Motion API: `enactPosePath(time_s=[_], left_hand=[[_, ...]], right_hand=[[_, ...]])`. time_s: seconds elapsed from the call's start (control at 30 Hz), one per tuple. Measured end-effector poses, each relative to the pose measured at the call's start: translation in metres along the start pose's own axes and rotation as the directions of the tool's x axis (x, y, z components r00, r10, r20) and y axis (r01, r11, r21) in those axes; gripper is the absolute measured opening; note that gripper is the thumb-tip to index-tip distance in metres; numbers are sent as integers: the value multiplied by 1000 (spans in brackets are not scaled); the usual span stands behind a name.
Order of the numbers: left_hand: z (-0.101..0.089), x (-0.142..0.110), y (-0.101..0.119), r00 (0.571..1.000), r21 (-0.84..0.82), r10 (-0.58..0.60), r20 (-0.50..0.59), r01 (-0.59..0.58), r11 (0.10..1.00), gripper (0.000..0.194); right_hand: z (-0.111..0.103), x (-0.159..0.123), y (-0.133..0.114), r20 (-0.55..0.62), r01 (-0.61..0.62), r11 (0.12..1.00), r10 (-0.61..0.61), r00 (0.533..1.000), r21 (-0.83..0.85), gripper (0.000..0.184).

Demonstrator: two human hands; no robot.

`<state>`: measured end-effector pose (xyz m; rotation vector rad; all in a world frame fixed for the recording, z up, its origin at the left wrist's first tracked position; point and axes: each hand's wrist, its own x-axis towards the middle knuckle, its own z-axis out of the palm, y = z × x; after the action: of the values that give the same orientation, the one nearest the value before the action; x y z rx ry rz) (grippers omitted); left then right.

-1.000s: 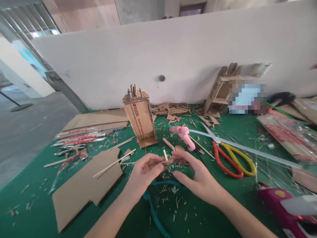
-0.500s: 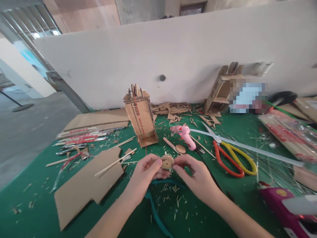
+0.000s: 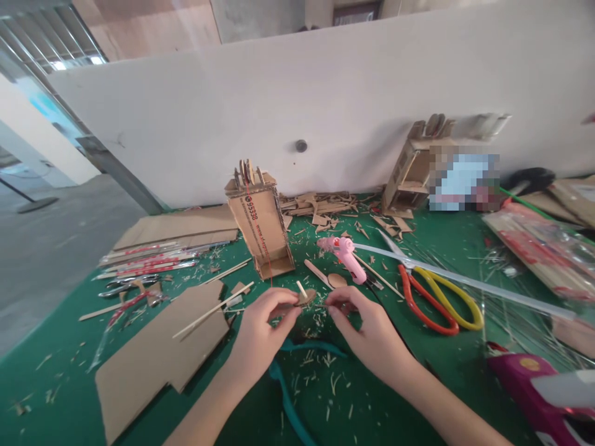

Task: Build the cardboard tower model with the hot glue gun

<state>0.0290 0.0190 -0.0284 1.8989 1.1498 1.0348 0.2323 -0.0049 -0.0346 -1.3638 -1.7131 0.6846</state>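
Observation:
Between its thumb and fingers, my left hand [image 3: 263,322] pinches the edge of a small round cardboard disc [image 3: 307,298]. A short pale wooden stick [image 3: 301,288] stands up from the disc. To the right of it, my right hand [image 3: 365,319] is apart from the disc, thumb and fingertips pinched together; a thin sliver shows at their tips, too small to name. Beyond the hands stands a tall cardboard box tower [image 3: 258,226] with discs on top and a red string at its front. Teal-handled pliers or cutters [image 3: 290,399] lie below my hands.
A pink glue gun [image 3: 346,254] with a long glue stick [image 3: 446,271] lies ahead, beside scissors [image 3: 430,297]. Cut cardboard [image 3: 153,347] bearing thin sticks is at left. A magenta tool [image 3: 525,384] sits front right. A second cardboard tower [image 3: 409,173] stands behind; scraps litter the green table.
My right hand has come away from the disc, which both hands held before. The left hand has tilted the disc flatter, so its stick now points up. The view has shifted slightly.

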Motion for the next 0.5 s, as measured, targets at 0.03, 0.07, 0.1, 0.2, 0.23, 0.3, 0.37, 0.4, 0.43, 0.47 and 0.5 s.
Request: enactPosePath(time_s=[0.03, 0.07, 0.1, 0.2, 0.23, 0.3, 0.37, 0.4, 0.43, 0.47, 0.5], left_hand=[[-3, 1, -5, 996, 135, 91, -19, -88, 987, 9], [-6, 3, -11, 986, 254, 166, -27, -154, 955, 10], [-9, 5, -17, 977, 346, 210, -23, -189, 919, 11], [-14, 9, -29, 976, 489, 214, 24, -199, 849, 10], [-15, 10, -32, 978, 512, 203, 40, -194, 837, 11], [-15, 11, -36, 980, 549, 191, 61, -193, 813, 12], [-14, 11, -38, 980, 588, 192, 59, -189, 787, 13], [-13, 11, -39, 981, 605, 188, 54, -182, 775, 13], [-12, 11, -39, 982, 619, 182, 47, -172, 767, 12], [-12, 11, -40, 984, 628, 177, 34, -158, 762, 11], [-12, 11, -40, 985, 631, 175, 13, -143, 763, 11]], right_hand=[[0, -1, 1, -2, 24, 1000, -24, 1000, -20, 12], [0, -1, 1, 4, 45, 998, -45, 999, -39, 13], [-1, -2, 2, 17, 59, 997, -58, 998, -59, 14], [-2, -5, 2, 66, 88, 989, -81, 995, -116, 16], [-2, -6, 1, 79, 100, 987, -91, 993, -128, 17], [-3, -6, 0, 100, 125, 980, -110, 989, -153, 18], [-4, -6, -1, 122, 150, 971, -129, 984, -187, 18], [-5, -6, -2, 134, 164, 965, -138, 981, -207, 18], [-5, -6, -3, 148, 180, 957, -149, 978, -227, 19], [-4, -6, -3, 164, 197, 949, -160, 973, -245, 19], [-4, -6, -3, 180, 214, 942, -170, 969, -259, 19]])
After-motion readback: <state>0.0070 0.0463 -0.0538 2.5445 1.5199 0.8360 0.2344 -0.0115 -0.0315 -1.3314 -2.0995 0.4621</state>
